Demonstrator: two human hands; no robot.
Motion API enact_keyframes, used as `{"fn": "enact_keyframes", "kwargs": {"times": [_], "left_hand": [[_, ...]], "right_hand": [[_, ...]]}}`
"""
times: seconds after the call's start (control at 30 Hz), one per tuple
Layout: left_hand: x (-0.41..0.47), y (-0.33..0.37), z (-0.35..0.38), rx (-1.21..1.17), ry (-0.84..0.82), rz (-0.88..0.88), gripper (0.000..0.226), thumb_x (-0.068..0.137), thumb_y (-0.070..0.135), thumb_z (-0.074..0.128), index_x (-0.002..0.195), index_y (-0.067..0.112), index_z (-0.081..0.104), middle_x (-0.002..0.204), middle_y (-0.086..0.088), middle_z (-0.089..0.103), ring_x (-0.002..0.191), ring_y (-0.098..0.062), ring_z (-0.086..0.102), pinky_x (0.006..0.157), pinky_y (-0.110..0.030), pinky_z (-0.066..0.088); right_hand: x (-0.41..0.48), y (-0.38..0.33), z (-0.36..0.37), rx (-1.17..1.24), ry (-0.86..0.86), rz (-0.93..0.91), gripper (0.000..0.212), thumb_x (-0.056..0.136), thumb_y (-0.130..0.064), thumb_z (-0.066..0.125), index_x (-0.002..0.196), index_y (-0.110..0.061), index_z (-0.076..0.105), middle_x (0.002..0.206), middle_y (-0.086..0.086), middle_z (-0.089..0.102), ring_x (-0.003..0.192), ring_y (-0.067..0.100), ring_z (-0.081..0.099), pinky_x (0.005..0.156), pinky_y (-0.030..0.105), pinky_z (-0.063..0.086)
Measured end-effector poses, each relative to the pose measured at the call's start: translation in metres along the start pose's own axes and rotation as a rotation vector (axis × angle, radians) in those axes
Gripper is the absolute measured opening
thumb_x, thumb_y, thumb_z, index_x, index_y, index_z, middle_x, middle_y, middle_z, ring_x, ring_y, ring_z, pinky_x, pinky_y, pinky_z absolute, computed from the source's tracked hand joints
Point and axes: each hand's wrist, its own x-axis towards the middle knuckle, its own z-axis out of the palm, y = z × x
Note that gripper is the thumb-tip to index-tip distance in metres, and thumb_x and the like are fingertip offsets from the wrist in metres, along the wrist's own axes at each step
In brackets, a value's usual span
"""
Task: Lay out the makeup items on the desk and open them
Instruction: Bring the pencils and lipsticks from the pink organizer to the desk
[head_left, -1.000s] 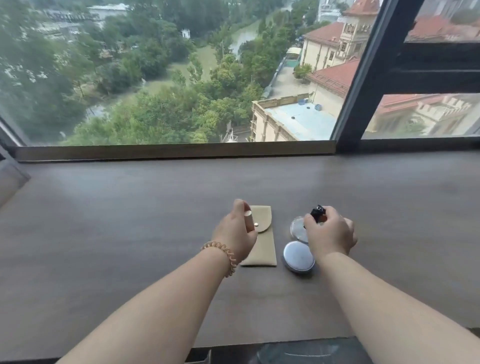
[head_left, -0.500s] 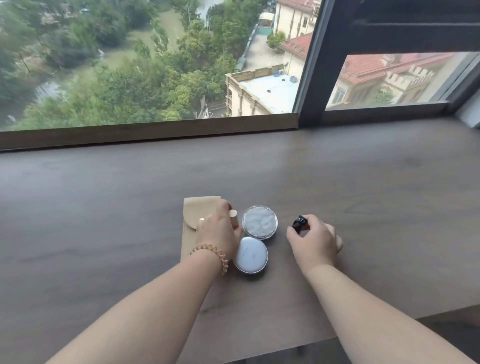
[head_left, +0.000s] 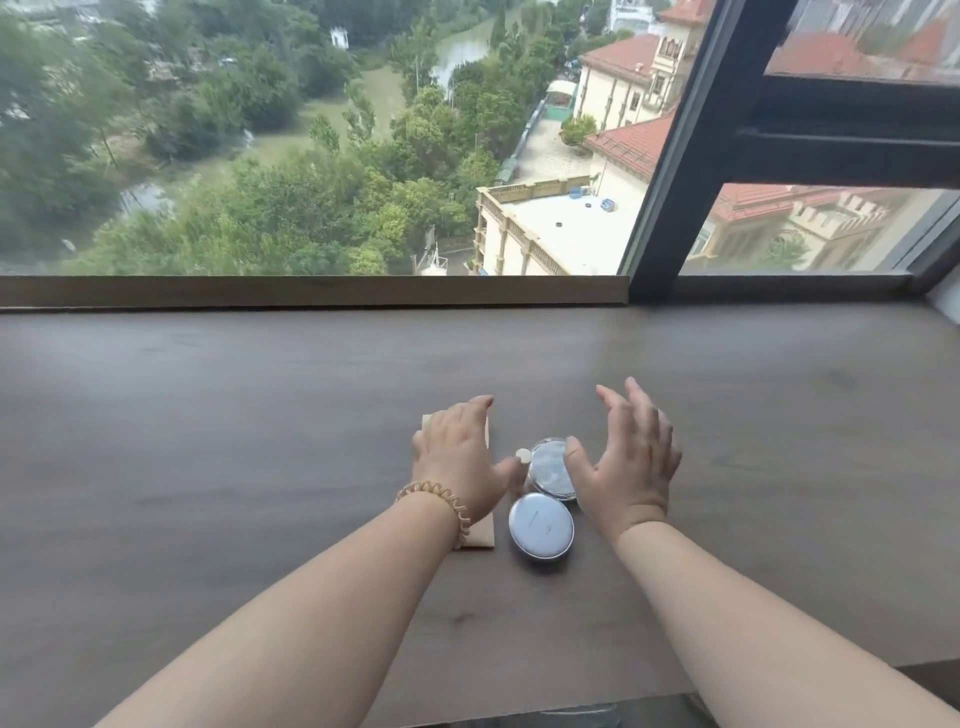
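Dark desk under the window carries the beige pouch, white cap, clear case and closed compact. Over the pouch the left hand, and beside the case the right hand, have both let go: fingers spread, holding nothing. The compact still needs opening.

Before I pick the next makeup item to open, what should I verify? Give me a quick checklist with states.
1. Left hand free: ok, fingers straight, holding nothing.
2. Right hand free: ok, fingers spread, holding nothing.
3. Silver compact opened: not ok, lid shut, lying flat on the desk.
4. Clear-lidded case opened: cannot tell, right hand partly covers it.
5. Tan pouch laid out: ok, flat, largely under the left hand.
6. Small white cap in view: ok, beside the left thumb.
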Motion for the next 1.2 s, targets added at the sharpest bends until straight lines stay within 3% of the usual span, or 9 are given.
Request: {"fn": "enact_keyframes", "kwargs": {"times": [0.17, 0.4, 0.6, 0.8, 1.2], "left_hand": [[-0.016, -0.028, -0.075, 0.155, 0.102, -0.007, 0.076, 0.086, 0.052, 0.048, 0.148, 0.030, 0.009, 0.160, 0.002, 0.006, 0.146, -0.017, 0.004, 0.113, -0.038, 0.012], [-0.101, -0.145, -0.215, 0.296, 0.313, -0.144, 0.077, 0.090, 0.045, 0.042, 0.149, 0.027, -0.004, 0.160, -0.002, -0.010, 0.147, -0.018, -0.009, 0.113, -0.040, 0.007], [-0.229, -0.271, -0.330, 0.435, 0.427, -0.301, 0.076, 0.091, 0.039, 0.041, 0.149, 0.027, -0.006, 0.160, -0.001, -0.013, 0.146, -0.018, -0.012, 0.114, -0.042, 0.004], [-0.341, -0.377, -0.405, 0.497, 0.495, -0.519, 0.074, 0.092, 0.037, 0.042, 0.149, 0.028, -0.005, 0.160, 0.000, -0.012, 0.146, -0.019, -0.011, 0.115, -0.043, 0.003], [-0.466, -0.510, -0.445, 0.478, 0.586, -0.887, 0.074, 0.091, 0.032, 0.045, 0.149, 0.030, 0.000, 0.160, 0.003, -0.008, 0.147, -0.015, -0.010, 0.116, -0.043, 0.001]], "right_hand": [[-0.002, -0.081, -0.008, -0.013, -0.074, -0.189, 0.064, 0.075, -0.037, 0.051, 0.136, -0.025, 0.041, 0.153, 0.007, 0.028, 0.135, 0.021, 0.019, 0.106, 0.038, 0.013], [-0.059, -0.267, -0.002, 0.046, -0.170, -0.421, 0.070, 0.082, -0.031, 0.059, 0.145, -0.027, 0.029, 0.158, 0.003, 0.014, 0.143, 0.024, 0.013, 0.108, 0.041, 0.015], [-0.172, -0.449, 0.020, 0.162, -0.255, -0.624, 0.072, 0.084, -0.037, 0.056, 0.147, -0.029, 0.022, 0.160, 0.001, 0.006, 0.145, 0.020, 0.006, 0.112, 0.038, 0.009], [-0.289, -0.580, 0.042, 0.230, -0.372, -0.822, 0.071, 0.091, -0.039, 0.047, 0.149, -0.033, 0.006, 0.160, -0.003, -0.007, 0.146, 0.016, -0.007, 0.116, 0.036, 0.001], [-0.409, -0.722, 0.101, 0.276, -0.541, -1.173, 0.069, 0.089, -0.034, 0.049, 0.148, -0.033, 0.013, 0.160, -0.004, 0.004, 0.146, 0.016, -0.002, 0.115, 0.037, 0.002]]}}
